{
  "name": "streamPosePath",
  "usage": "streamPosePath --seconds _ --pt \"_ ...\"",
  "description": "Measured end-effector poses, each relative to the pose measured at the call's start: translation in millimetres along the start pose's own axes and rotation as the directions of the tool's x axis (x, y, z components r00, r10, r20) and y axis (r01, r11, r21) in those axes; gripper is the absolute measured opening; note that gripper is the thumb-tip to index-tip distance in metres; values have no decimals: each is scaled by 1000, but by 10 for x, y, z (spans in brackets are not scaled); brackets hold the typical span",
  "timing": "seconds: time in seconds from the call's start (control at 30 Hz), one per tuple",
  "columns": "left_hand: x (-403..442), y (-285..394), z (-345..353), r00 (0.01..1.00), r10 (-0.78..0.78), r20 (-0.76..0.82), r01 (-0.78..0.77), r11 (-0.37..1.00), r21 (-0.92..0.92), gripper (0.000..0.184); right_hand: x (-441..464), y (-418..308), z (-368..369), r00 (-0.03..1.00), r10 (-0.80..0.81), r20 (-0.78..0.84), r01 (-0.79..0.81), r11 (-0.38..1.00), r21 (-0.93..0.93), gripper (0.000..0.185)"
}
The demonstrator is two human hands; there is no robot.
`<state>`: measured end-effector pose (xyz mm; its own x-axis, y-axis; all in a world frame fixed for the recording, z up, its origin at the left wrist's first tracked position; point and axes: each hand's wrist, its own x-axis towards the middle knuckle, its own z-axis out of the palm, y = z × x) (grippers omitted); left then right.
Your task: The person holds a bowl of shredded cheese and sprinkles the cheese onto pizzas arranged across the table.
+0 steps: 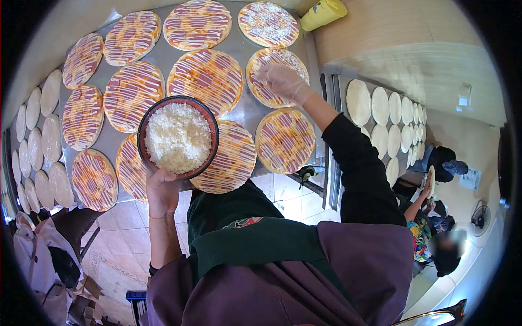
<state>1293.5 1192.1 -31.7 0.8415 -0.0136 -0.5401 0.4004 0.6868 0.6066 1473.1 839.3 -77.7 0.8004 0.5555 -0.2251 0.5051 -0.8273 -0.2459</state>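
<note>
"Taking twelve o'clock as straight away from you, what does your left hand have?"

"The bowl, full of white shreds. Your left thumb lies at its rim, near seven o'clock; the fingers are tucked out of sight below. The bowl's mouth faces up, in front of the pizzas by the near edge of the surface."

"And your right hand?"

"It is gloved and hovers over the partly sprinkled pizza, its fingers bent downward. Whether they pinch any shreds or are loose, you can't tell from here."

"Which line matters most between your hands?"

"The one from your right hand to the bowl: roughly eight o'clock, with the striped pizza in the space between. The bowl is round, so there is no long axis to line up with. Your left hand has the bowl itself; your right is the nearer one to the partly sprinkled pizza."

"What lies around your right hand?"

"At twelve o'clock, the topmost pizza, with shreds over its middle. At six, the lower pizza, with stripes and no shreds that you can make out."
</note>
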Motion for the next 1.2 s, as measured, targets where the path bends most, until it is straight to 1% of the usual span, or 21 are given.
streamPosePath --seconds 0.13,0.2,0.33,0.4,0.43,0.5,0.53,0.6,0.63,0.7,0.73,0.8,0.83,0.9,0.93,0.97,1.0,1.03,1.1,1.17,1.2 --pt "16 -19 -53 1000 -8 12 8 1000 -14 60 -302 -51 33 999 -32 39 32 999 -12 25" --pt "5 -12 -68 1000 -11 8 11 1000 -14 59 -478 -2 134 999 19 -48 -16 997 70 26" --pt "-16 13 -67 999 -33 17 33 999 -4 58 -698 145 119 996 35 -83 -23 990 138 20" --pt "-28 17 -59 999 -28 17 28 1000 -2 58 -794 155 13 941 328 -82 -303 926 227 16" --pt "-35 16 -56 999 -31 9 31 1000 -2 58 -838 232 18 941 330 -82 -304 925 227 16" --pt "-51 15 -50 999 -35 2 35 999 -2 59 -891 453 46 823 556 -120 -494 803 334 18" --pt "-57 18 -44 999 -44 4 44 999 1 60 -895 508 -7 822 557 -119 -495 802 334 18" --pt "-69 18 -32 998 -55 5 55 998 5 60 -884 586 -114 779 613 -128 -550 767 330 20" --pt "-75 15 -25 998 -60 7 60 998 -3 61 -865 583 -133 779 614 -128 -550 767 331 20" --pt "-78 1 -41 998 -66 9 66 998 -9 61 -827 570 -142 771 602 -207 -560 796 230 20" --pt "-74 -18 -75 998 -57 16 57 998 12 61 -834 590 -86 771 603 -205 -561 795 231 20" --pt "-80 -26 -87 999 -49 23 48 998 32 62 -837 581 11 853 445 -272 -442 894 78 20" --pt "-92 -13 -65 998 -47 41 46 998 30 62 -834 544 15 854 444 -270 -441 894 78 20" --pt "-125 28 -6 997 -45 56 43 999 25 62 -834 414 35 872 456 -177 -463 886 0 18" --pt "-146 59 37 997 -75 16 75 996 39 69 -846 371 68 873 455 -175 -462 887 -1 18" --pt "-156 73 56 994 -106 -25 107 993 51 76 -864 340 114 864 475 -169 -470 880 69 18" --pt "-154 70 42 994 -106 -25 107 993 49 76 -870 286 128 854 495 -161 -477 868 138 18" --pt "-148 64 20 995 -102 -19 103 994 48 76 -872 237 134 854 495 -160 -477 868 136 18" --pt "-143 47 -22 995 -98 -14 98 994 45 75 -852 129 132 895 405 -187 -389 914 115 17" --pt "-149 30 -60 998 -55 25 55 998 7 62 -817 9 116 905 380 -192 -366 925 107 17" --pt "-157 34 -59 998 -55 24 55 998 6 62 -790 -38 112 914 356 -196 -343 934 101 18"
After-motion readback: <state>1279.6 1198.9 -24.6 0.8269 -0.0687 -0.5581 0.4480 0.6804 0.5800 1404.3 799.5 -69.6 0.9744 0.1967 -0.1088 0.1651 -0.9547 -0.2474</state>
